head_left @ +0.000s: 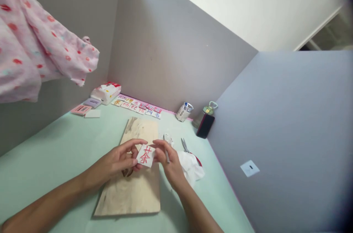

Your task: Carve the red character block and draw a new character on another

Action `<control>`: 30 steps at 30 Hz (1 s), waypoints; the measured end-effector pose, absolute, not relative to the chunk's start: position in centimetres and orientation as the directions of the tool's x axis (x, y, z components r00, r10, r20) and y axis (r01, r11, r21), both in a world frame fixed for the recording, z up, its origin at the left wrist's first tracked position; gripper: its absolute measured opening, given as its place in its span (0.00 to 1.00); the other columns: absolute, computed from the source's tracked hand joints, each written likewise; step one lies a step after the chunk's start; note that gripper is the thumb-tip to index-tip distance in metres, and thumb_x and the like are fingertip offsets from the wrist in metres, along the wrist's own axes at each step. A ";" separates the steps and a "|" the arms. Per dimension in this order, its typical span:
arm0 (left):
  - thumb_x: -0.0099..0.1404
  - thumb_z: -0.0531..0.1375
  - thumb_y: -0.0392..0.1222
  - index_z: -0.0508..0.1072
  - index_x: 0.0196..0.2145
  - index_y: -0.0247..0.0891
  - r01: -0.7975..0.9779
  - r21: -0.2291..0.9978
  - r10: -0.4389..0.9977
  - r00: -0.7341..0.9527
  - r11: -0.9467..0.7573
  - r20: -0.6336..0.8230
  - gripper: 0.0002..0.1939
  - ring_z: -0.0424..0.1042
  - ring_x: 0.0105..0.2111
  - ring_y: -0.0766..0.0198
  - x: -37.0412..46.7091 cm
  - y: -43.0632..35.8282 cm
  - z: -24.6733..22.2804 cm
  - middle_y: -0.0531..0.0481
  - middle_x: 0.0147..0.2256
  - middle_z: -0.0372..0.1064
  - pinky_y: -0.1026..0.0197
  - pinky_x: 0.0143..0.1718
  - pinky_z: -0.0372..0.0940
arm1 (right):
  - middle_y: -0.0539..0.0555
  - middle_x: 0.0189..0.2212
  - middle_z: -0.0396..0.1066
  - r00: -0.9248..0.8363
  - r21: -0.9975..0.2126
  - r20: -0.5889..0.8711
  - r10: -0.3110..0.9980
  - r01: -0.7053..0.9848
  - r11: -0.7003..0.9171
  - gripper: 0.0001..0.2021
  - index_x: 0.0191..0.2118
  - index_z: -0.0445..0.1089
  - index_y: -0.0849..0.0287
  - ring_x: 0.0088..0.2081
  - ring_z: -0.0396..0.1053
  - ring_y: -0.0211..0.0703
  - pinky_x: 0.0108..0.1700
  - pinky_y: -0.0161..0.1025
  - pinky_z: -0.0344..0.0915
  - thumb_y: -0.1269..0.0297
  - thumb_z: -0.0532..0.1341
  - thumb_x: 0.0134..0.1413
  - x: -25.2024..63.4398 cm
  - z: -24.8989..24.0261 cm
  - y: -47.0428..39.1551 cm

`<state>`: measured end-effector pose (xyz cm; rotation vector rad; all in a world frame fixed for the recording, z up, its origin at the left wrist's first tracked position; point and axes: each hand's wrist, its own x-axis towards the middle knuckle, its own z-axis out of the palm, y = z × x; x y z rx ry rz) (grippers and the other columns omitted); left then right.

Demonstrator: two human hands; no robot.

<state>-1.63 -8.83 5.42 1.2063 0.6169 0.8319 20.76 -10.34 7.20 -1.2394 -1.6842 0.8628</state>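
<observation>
A small white square card [145, 155] with a red character on it is held up over the wooden board [140, 196]. My left hand [121, 161] pinches the card's left side between thumb and fingers. At its right edge, my right hand [169, 161] touches the card and also holds a thin grey tool, perhaps a knife or pen [167, 156], between its fingers. A dark brown mark or object [127, 172] shows on the board, partly hidden below my left hand.
Right of the board lie scissors [185, 145], crumpled white tissue [191, 168] and small scraps [168, 139]. Behind stand a can [184, 111], a lidded jar [199, 117] and a phone [205, 126]. Character cards [138, 106], a tissue pack [106, 92] and pads [81, 110] sit at back left.
</observation>
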 end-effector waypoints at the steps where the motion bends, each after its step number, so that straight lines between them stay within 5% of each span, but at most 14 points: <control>1: 0.64 0.66 0.52 0.67 0.63 0.49 -0.209 0.969 0.816 0.578 0.130 0.015 0.31 0.74 0.36 0.56 -1.5 -8.9 5.3 0.53 0.36 0.65 0.60 0.34 0.63 | 0.52 0.35 0.75 -0.150 -0.907 0.224 0.963 0.331 0.262 0.16 0.52 0.69 0.55 0.34 0.76 0.44 0.38 0.40 0.74 0.51 0.60 0.66 20.4 7.2 -11.3; 9: 0.63 0.67 0.49 0.67 0.62 0.48 -0.114 0.990 0.825 0.565 0.082 -0.003 0.30 0.67 0.32 0.63 -1.0 -8.8 4.4 0.55 0.35 0.63 0.63 0.33 0.60 | 0.44 0.26 0.65 -0.114 -0.965 0.190 0.975 0.161 0.207 0.13 0.47 0.72 0.55 0.28 0.70 0.40 0.33 0.36 0.67 0.60 0.67 0.57 20.3 6.8 -12.7; 16: 0.60 0.67 0.46 0.68 0.60 0.47 -0.080 0.992 0.833 0.552 0.099 -0.039 0.30 0.70 0.37 0.60 -0.4 -9.0 4.4 0.53 0.37 0.64 0.59 0.39 0.65 | 0.44 0.26 0.64 -0.114 -0.967 0.179 0.977 0.161 0.196 0.12 0.46 0.72 0.55 0.28 0.67 0.39 0.33 0.36 0.65 0.62 0.66 0.56 20.1 6.6 -12.9; 30: 0.62 0.61 0.42 0.70 0.59 0.47 0.023 1.000 0.840 0.542 0.003 -0.016 0.27 0.68 0.34 0.60 -0.4 -9.1 4.1 0.56 0.33 0.64 0.62 0.36 0.64 | 0.45 0.26 0.63 -0.149 -0.958 0.189 0.971 0.190 0.216 0.12 0.46 0.71 0.55 0.27 0.67 0.39 0.32 0.36 0.64 0.62 0.65 0.57 20.0 6.0 -12.8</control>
